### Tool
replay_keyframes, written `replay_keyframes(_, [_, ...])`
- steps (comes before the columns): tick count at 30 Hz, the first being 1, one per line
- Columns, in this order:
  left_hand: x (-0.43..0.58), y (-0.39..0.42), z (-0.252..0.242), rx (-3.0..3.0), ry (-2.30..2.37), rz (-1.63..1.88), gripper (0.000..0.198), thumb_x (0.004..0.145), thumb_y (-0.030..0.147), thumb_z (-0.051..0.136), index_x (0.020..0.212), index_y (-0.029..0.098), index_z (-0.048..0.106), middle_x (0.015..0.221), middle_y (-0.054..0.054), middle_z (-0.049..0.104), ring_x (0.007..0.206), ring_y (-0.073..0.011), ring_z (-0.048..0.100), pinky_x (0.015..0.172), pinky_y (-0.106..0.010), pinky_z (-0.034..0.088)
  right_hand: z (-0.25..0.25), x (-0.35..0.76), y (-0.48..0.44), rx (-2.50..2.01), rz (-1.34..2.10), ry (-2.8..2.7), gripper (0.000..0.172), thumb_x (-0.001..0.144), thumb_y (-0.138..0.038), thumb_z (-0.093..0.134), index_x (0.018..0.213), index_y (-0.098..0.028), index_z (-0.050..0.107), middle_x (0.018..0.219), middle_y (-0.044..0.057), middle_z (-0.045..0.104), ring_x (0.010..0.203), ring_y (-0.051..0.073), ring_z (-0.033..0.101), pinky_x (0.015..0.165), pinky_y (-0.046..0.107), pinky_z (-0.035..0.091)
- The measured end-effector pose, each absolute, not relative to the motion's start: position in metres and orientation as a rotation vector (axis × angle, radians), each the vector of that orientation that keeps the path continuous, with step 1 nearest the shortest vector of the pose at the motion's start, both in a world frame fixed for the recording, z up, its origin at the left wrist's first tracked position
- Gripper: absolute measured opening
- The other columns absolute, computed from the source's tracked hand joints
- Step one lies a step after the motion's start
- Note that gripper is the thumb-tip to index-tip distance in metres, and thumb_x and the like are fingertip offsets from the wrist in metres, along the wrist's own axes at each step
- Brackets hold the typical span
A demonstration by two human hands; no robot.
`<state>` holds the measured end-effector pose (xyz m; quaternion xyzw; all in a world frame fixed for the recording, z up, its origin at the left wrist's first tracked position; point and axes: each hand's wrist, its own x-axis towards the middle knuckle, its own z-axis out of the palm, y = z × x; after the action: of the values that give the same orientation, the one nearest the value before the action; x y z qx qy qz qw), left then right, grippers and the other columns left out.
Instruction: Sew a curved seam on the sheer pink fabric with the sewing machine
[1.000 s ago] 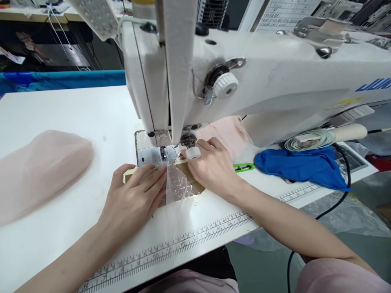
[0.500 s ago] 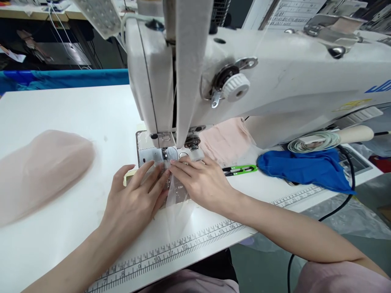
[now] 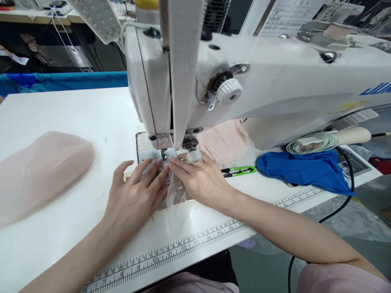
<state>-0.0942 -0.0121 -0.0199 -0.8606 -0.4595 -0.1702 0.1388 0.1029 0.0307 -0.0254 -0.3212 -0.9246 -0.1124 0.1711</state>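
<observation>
A strip of sheer pale fabric (image 3: pixel 174 191) runs from under the sewing machine's presser foot (image 3: pixel 164 154) toward the table's front edge. On its left, my left hand (image 3: pixel 137 189) rests with fingers spread, its index fingertip at the cloth close to the foot. From the right, my right hand (image 3: pixel 203 175) has its fingers together on the same fabric, fingertips pinching it beside the foot; its thumb is hidden. Both hands lie low over the metal needle plate (image 3: pixel 145 142).
The white sewing machine (image 3: pixel 275 77) arches above my hands. Sheer pink fabric (image 3: pixel 45 171) lies left. Folded pink cloth (image 3: pixel 226 142), green thread snips (image 3: pixel 244 170) and a blue cloth (image 3: pixel 302 169) lie right. A ruler strip (image 3: pixel 159 258) runs along the front edge.
The camera view has shifted slightly, so the machine head appears a little lower and further left. Both hands keep nearly the same place by the presser foot.
</observation>
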Motion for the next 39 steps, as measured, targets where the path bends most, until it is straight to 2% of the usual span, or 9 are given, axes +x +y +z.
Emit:
replay_keyframes(7, [-0.094,-0.012,-0.02,-2.454,-1.293,-0.457,0.033,0.097,0.026,0.049,0.128,0.017,0.058,0.121,-0.01,0.069,0.115,-0.0285,0.062,0.096,-0.05,0.036,-0.025,0.103,0.032,-0.91,-0.319,-2.644,0.032,0.091,-0.005,0.042,0.11,-0.009,0.067,0.111,0.011,0.073,0.097,0.022,0.061,0.087,0.036,0.039])
replay_keyframes(24, [-0.095,-0.009,-0.023,-2.473,-1.339,-0.485,0.032,0.098,0.027,0.047,0.126,0.019,0.059,0.124,-0.01,0.068,0.113,-0.0282,0.063,0.097,-0.051,0.036,-0.025,0.103,0.035,-0.936,-0.289,-2.644,0.034,0.094,-0.009,0.041,0.117,-0.009,0.065,0.113,0.01,0.072,0.103,0.023,0.059,0.094,0.037,0.038])
replay_keyframes(29, [-0.098,-0.01,-0.023,-2.506,-1.371,-0.484,0.035,0.098,0.027,0.046,0.131,0.024,0.054,0.131,-0.008,0.063,0.121,-0.0274,0.058,0.103,-0.05,0.035,-0.021,0.106,0.037,-0.91,-0.227,-2.651,0.035,0.09,-0.005,0.045,0.119,-0.01,0.064,0.114,0.011,0.071,0.105,0.022,0.06,0.095,0.04,0.039])
replay_keyframes(32, [-0.103,-0.018,-0.007,-2.597,-1.403,-0.56,0.028,0.098,0.029,0.045,0.12,0.022,0.061,0.124,-0.007,0.067,0.116,-0.0258,0.06,0.095,-0.042,0.043,-0.004,0.114,0.035,-0.905,-0.06,-2.621,0.031,0.089,-0.007,0.048,0.112,-0.014,0.068,0.104,0.007,0.074,0.093,0.02,0.063,0.087,0.038,0.042])
replay_keyframes(34, [-0.107,-0.027,0.008,-2.757,-1.478,-0.548,0.021,0.096,0.034,0.047,0.104,0.024,0.064,0.108,-0.003,0.071,0.094,-0.0209,0.066,0.075,-0.034,0.05,0.01,0.12,0.032,-0.899,0.177,-2.673,0.021,0.09,-0.015,0.054,0.102,-0.018,0.071,0.098,0.003,0.073,0.083,0.017,0.062,0.073,0.033,0.042])
replay_keyframes(36, [-0.109,-0.037,0.02,-2.93,-1.492,-0.422,0.021,0.087,0.041,0.058,0.1,0.024,0.062,0.1,-0.002,0.068,0.081,-0.0197,0.064,0.062,-0.031,0.049,0.022,0.125,0.029,-0.896,0.427,-2.793,0.014,0.086,-0.019,0.062,0.097,-0.021,0.07,0.097,0.0,0.07,0.077,0.014,0.061,0.062,0.027,0.039])
replay_keyframes(39, [-0.103,-0.049,0.023,-2.957,-1.421,-0.238,0.021,0.075,0.031,0.066,0.094,0.022,0.06,0.095,-0.006,0.064,0.084,-0.0252,0.06,0.065,-0.036,0.049,0.029,0.128,0.028,-0.92,0.589,-2.905,0.011,0.086,-0.013,0.06,0.085,-0.021,0.067,0.092,-0.002,0.066,0.068,0.01,0.057,0.052,0.024,0.03])
